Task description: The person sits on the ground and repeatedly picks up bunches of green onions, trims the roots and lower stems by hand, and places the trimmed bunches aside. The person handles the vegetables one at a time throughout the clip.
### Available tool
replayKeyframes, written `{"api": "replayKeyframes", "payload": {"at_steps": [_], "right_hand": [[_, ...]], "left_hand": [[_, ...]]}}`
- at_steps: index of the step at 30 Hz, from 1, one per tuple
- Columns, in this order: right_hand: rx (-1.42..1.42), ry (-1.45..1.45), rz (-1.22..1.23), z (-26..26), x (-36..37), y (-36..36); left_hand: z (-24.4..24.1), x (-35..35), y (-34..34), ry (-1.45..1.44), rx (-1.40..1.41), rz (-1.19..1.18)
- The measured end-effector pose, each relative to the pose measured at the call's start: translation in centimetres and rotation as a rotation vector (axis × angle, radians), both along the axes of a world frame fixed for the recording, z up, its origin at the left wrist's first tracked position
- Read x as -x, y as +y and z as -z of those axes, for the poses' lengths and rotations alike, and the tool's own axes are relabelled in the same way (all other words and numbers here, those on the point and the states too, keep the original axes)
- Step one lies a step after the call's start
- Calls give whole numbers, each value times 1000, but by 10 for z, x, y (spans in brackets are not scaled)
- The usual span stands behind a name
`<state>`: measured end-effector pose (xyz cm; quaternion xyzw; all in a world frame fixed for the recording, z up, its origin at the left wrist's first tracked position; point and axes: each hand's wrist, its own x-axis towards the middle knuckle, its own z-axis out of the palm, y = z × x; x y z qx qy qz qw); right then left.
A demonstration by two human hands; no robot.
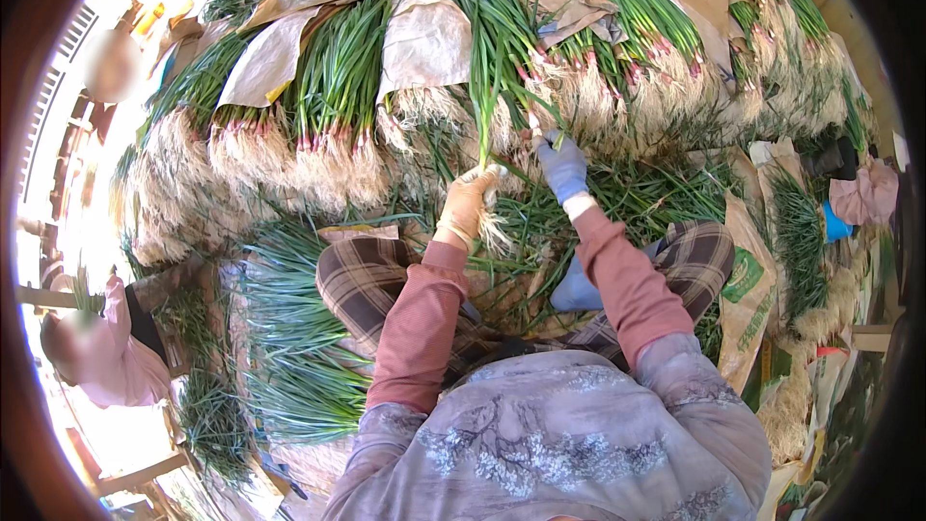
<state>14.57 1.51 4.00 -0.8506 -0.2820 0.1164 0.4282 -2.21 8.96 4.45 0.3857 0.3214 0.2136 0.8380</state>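
Observation:
My left hand, in a pale cream glove, is closed around the root end of a few green onion plants; their pale roots hang below it and their green leaves point away from me. To its right, my right hand, in a blue and white glove, pinches near the base of a plant with a leaf beside its fingers. In front of both hands lies a long row of green onions with reddish bases and shaggy roots.
Paper sacks lie over parts of the row. Loose green leaves cover the ground near my bent knees. A pile of green onions lies at my left, and a printed sack at my right. Other people sit at both sides.

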Motion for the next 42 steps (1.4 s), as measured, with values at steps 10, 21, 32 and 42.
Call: {"api": "replayKeyframes", "payload": {"at_steps": [10,21,32,42], "right_hand": [[-1,283,-211,-16,35,-28],[-198,219,-153,-16,60,9],[-467,-108,-111,-7,75,4],[-273,856,-128,23,41,-7]], "left_hand": [[4,-5,4,-6,-34,100],[18,1,4,164,-166,62],[3,0,-4,256,-328,129],[7,19,12,58,51,-12]]}}
